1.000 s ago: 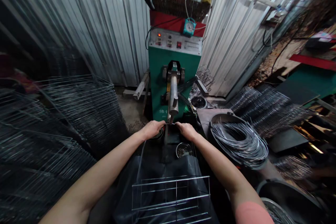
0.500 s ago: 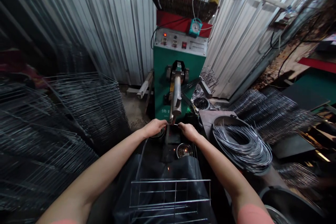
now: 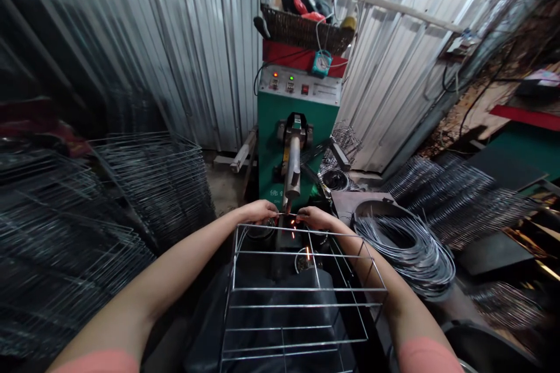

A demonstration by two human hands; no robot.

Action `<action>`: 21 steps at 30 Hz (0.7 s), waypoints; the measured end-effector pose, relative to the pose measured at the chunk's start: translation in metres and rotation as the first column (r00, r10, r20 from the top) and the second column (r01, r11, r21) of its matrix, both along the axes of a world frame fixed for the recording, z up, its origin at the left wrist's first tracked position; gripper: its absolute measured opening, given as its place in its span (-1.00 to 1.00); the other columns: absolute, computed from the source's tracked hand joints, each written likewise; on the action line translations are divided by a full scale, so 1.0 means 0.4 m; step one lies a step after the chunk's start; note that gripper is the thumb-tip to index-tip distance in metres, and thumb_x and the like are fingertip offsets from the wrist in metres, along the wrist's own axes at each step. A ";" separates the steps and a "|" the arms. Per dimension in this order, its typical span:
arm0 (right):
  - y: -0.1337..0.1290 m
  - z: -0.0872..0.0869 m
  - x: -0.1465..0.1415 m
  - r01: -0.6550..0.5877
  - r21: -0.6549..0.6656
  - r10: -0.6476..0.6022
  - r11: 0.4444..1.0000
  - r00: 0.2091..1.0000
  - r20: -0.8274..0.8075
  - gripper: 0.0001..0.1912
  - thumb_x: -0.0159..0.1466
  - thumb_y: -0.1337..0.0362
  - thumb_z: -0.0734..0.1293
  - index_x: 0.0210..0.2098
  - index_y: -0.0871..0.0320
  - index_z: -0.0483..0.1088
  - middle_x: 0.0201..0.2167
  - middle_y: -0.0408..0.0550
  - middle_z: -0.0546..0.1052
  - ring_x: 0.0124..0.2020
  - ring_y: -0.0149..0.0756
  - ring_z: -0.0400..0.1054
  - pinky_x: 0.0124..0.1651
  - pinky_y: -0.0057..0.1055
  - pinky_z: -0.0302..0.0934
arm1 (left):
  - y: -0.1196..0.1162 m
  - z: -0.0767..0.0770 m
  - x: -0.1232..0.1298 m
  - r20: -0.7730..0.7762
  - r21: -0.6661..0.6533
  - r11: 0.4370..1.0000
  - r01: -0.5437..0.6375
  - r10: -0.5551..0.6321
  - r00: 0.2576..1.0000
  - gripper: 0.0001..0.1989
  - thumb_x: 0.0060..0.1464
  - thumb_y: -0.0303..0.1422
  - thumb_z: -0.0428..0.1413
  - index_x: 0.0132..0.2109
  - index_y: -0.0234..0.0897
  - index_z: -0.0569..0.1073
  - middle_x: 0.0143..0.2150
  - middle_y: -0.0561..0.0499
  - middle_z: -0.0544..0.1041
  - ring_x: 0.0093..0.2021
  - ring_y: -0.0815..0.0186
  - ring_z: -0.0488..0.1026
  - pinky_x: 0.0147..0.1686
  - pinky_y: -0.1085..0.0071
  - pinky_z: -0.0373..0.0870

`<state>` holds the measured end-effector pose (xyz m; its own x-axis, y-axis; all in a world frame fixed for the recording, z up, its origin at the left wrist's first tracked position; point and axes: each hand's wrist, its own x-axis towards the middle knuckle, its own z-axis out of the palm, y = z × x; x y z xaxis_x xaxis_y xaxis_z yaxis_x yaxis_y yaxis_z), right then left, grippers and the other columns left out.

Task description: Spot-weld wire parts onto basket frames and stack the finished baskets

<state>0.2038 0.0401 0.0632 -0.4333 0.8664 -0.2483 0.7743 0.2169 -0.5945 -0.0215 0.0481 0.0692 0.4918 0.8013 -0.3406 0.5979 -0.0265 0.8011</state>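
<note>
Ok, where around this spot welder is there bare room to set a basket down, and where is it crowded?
Bare concrete floor lies between the stacked wire baskets and the green spot welder. A black board right of the wire coil looks free. Crowded: around the left hand, right hand, wire frame.

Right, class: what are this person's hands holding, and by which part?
The left hand and right hand hold a wire frame by its far-end wire.
</note>
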 end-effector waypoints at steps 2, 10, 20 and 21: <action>-0.003 0.001 0.004 0.013 -0.072 -0.016 0.997 0.999 -0.043 -0.80 0.22 0.29 0.19 -0.46 0.23 0.35 -0.72 -0.30 0.19 -0.70 -0.54 0.01 -0.62 -0.57 -0.08 | 0.000 0.001 0.000 0.006 -0.017 1.000 -0.001 0.001 1.000 -0.73 -0.09 -0.21 0.09 -0.30 -0.32 0.49 -0.73 0.17 0.24 -0.78 0.47 0.09 -0.73 0.51 -0.04; -0.001 0.002 0.004 0.066 -0.261 -0.116 0.963 0.976 -0.183 -0.80 0.21 0.22 0.21 -0.45 0.22 0.35 -0.72 -0.31 0.18 -0.74 -0.55 0.00 -0.67 -0.58 -0.10 | 0.002 -0.003 -0.001 0.010 -0.031 0.999 0.007 -0.006 1.000 -0.71 -0.08 -0.16 0.10 -0.31 -0.31 0.49 -0.76 0.19 0.18 -0.78 0.47 0.09 -0.73 0.50 -0.06; -0.461 -0.020 0.276 0.537 -0.058 -0.397 0.842 0.541 -0.741 -0.50 0.14 -0.16 0.17 -0.56 0.14 0.37 -0.59 -0.05 0.41 -0.53 -0.27 0.29 -0.43 -0.37 0.23 | 0.003 -0.002 0.001 -0.043 -0.018 1.000 -0.022 0.021 0.999 -0.66 -0.07 -0.17 0.12 -0.24 -0.36 0.49 -0.75 0.18 0.20 -0.76 0.47 0.10 -0.70 0.51 -0.04; -0.546 -0.049 0.287 0.529 -0.083 -0.405 0.845 0.530 -0.745 -0.46 0.11 -0.21 0.17 -0.60 0.15 0.35 -0.63 -0.05 0.39 -0.58 -0.27 0.27 -0.50 -0.37 0.21 | 0.001 -0.001 0.002 -0.041 -0.021 0.999 -0.025 0.024 0.999 -0.66 -0.07 -0.17 0.11 -0.24 -0.37 0.49 -0.74 0.17 0.21 -0.76 0.47 0.09 -0.71 0.51 -0.04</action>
<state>0.3188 -0.1783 0.0435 0.0642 0.9941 0.0872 0.1308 0.0782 -0.9883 -0.0209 0.0485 0.0687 0.4578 0.8052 -0.3771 0.6306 0.0050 0.7761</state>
